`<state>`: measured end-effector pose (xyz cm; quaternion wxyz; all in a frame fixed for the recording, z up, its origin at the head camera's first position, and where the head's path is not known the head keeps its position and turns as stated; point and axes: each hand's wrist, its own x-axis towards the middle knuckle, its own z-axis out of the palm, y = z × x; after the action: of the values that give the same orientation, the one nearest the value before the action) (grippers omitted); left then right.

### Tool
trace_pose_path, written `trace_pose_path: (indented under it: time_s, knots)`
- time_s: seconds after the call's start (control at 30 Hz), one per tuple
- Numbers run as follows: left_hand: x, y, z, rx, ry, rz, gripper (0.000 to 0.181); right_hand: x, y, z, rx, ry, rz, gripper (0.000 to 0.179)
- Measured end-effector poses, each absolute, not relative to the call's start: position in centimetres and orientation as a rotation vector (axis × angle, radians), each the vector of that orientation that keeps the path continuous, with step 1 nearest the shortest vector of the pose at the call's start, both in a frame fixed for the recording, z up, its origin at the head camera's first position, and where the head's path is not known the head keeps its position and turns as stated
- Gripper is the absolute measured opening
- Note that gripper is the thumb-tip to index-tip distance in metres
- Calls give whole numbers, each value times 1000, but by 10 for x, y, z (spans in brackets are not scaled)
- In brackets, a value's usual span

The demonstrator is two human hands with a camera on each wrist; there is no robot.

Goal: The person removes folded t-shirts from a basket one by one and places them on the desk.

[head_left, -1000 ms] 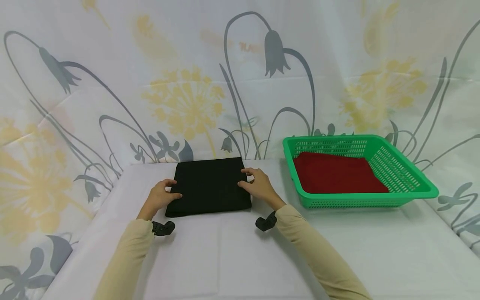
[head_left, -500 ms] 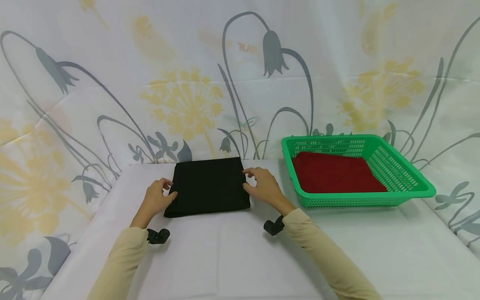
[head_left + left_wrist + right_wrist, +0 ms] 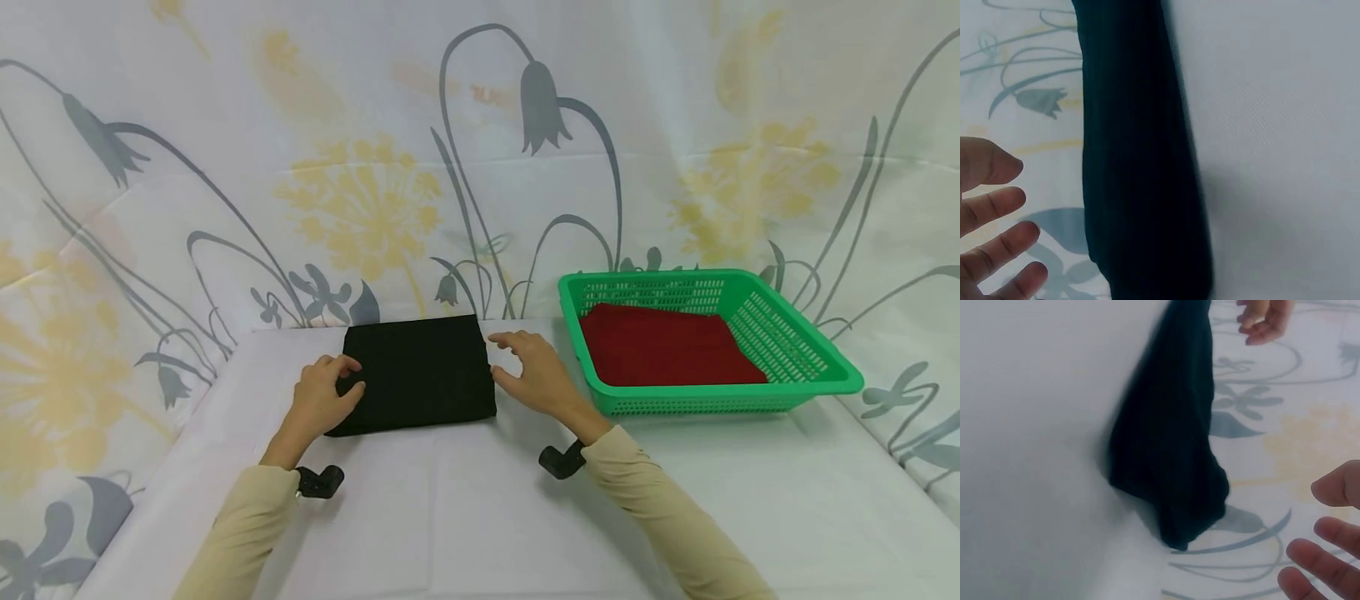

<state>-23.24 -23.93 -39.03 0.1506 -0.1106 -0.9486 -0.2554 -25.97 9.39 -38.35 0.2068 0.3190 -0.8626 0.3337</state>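
A folded black cloth (image 3: 420, 371) lies flat as a rectangle on the white-covered table. Over its left edge hovers my left hand (image 3: 318, 400), fingers loosely bent, thumb apart from the fingers. My right hand (image 3: 536, 375) is just off the cloth's right edge, thumb and fingers spread with nothing between them. In the left wrist view the fingers (image 3: 1007, 200) stand apart from the black cloth (image 3: 1141, 162). The right wrist view likewise has the fingers (image 3: 1319, 559) away from the cloth (image 3: 1172, 431), whose near corner looks lumpy.
To the right stands a green plastic basket (image 3: 813, 387) with perforated sides, holding a folded dark red cloth (image 3: 667, 346). A white sheet covers the table (image 3: 480, 508). Behind it hangs a flower-patterned curtain (image 3: 375, 92).
My right hand has drawn away from the cloth's right edge, toward the basket. My left hand moved off slightly left, then back over the left edge. The cloth lies as before.
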Motion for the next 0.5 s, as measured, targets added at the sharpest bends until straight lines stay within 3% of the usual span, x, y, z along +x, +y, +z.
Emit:
trace_pose_path:
  time_s: [0.5]
  knots:
    - [-230,-202,-366,-424,-2630,-822,27,-244,131,-346,874,-2445,955,39]
